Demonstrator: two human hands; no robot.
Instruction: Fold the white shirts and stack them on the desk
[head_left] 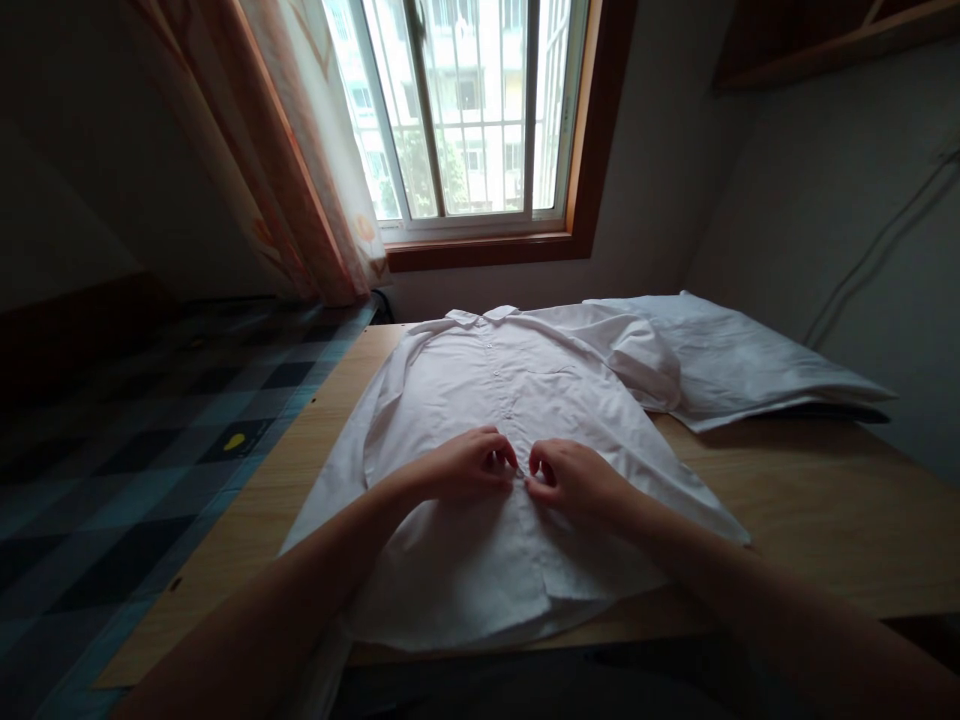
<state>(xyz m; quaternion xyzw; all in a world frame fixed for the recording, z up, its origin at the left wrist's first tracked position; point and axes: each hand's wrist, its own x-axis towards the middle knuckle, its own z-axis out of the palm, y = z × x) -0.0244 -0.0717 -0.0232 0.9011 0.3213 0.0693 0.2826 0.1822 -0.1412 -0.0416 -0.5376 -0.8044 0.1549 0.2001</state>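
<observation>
Dim room, window (465, 110) ahead | wooden table (787, 500) under your hands | your left hand (469, 465) and right hand (574, 480) pinch the white shirt (480, 390) front, fingertips nearly touching | folded cloth (735, 360) beyond your right hand

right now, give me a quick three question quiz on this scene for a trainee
1. True or false: the white shirt lies face up on the wooden table.
2. Where do the left hand and right hand meet? A) collar B) button strip at the lower front C) sleeve
3. What lies beyond the shirt's sleeve, to the right?

Key: 1 true. 2 B. 3 a folded white cloth.
</observation>
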